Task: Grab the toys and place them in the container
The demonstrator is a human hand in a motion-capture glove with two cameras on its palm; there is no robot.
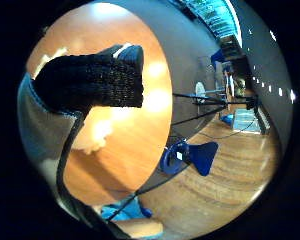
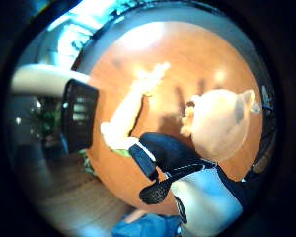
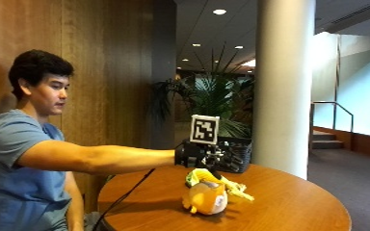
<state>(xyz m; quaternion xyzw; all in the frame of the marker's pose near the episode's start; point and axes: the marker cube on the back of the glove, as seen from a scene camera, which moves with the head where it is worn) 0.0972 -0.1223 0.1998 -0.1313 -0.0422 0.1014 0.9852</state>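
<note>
The hand (image 3: 194, 155) in the black glove is stretched out over the round wooden surface (image 3: 287, 202), up in the air, at the end of a long straight arm. From the outside view I cannot tell if its fingers are curled or straight, and it does not seem to hold a toy. One gloved finger (image 1: 90, 82) shows in the little finger side palm view, with only the surface behind it.

Just under the hand lies a long yellow toy (image 3: 220, 182) with some green on it. It rests flat on the surface. Right beside it, nearer the edge of the surface, sits a round orange toy (image 3: 205, 198) with small ears. The two toys touch or almost touch.

Behind the hand, at the far edge of the surface, stands a dark basket (image 3: 235, 154) with holes in its sides. It is the container, and I cannot see inside it
</note>
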